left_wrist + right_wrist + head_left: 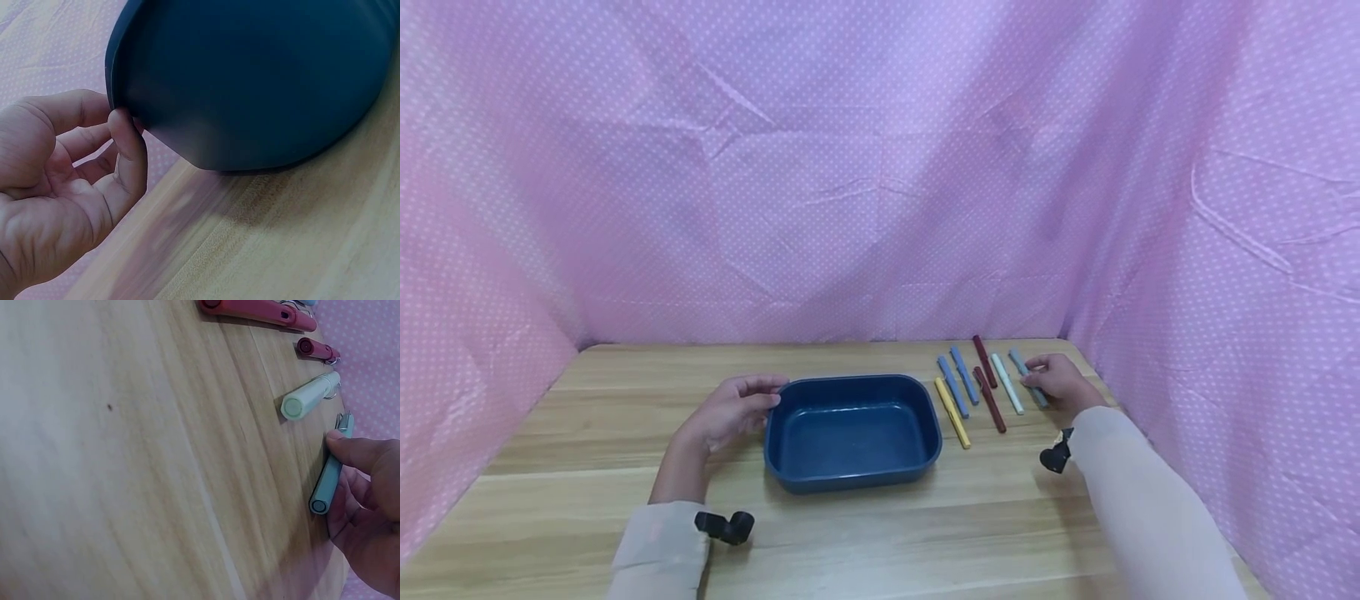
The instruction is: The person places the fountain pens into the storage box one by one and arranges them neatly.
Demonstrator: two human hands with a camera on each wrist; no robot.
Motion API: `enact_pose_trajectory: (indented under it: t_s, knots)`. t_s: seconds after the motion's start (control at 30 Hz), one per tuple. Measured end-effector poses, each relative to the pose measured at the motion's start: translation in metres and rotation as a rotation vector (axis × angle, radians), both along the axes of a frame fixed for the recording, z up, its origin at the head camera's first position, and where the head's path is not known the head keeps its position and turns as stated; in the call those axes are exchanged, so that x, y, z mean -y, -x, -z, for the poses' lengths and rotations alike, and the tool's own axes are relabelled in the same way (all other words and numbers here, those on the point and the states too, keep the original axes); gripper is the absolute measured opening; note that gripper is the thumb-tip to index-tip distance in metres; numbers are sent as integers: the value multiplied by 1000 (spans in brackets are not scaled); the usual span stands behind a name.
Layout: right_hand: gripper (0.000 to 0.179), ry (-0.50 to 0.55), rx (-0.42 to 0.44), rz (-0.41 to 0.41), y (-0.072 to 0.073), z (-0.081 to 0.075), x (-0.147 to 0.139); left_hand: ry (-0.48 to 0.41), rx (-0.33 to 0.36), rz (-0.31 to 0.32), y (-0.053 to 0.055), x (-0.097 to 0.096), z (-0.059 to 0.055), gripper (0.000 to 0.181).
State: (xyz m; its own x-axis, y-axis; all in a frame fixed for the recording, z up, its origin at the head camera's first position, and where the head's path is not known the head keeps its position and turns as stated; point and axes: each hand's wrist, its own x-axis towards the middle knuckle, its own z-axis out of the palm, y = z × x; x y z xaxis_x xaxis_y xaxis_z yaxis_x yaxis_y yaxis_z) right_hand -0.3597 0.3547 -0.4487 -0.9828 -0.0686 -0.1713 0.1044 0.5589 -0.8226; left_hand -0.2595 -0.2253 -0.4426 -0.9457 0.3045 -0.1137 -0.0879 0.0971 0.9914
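A dark blue rectangular tray (pixel 853 482) stands on the wooden table. My left hand (pixel 739 410) pinches its left rim near the far corner, thumb against the outer wall in the left wrist view, where the tray wall (pixel 250 87) fills much of the picture. On the right, my right hand (pixel 1057 380) pinches a grey-green pen (pixel 329 478) between thumb and fingers, the pen lying at the table surface. Just left of it lies a pale mint pen (pixel 1007 384). Farther left are two dark red pens (pixel 990 400), two blue pens (pixel 953 387) and a yellow pen (pixel 952 413).
The pens lie in slanted rows between the tray and my right hand. Pink dotted cloth (pixel 880 208) hangs behind the table (pixel 880 550) and along both sides. A black wrist mount (pixel 726 527) sits on the left sleeve, another (pixel 1057 452) on the right.
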Motion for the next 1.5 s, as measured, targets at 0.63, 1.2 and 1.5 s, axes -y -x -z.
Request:
enact_pose_trajectory:
  t_s: [0.63,1.2,1.5]
  knots:
    - [41,-185,-110,-131,6,-12,-1,9,-15,-6,-1,-1,2,49]
    - [45,-140,-118,-182,2,-60,32,-3,-31,11,-3,-1,1,48]
    - [42,-119,-161,-252,2,-68,53,-5,-30,6,-2,-1,2,47]
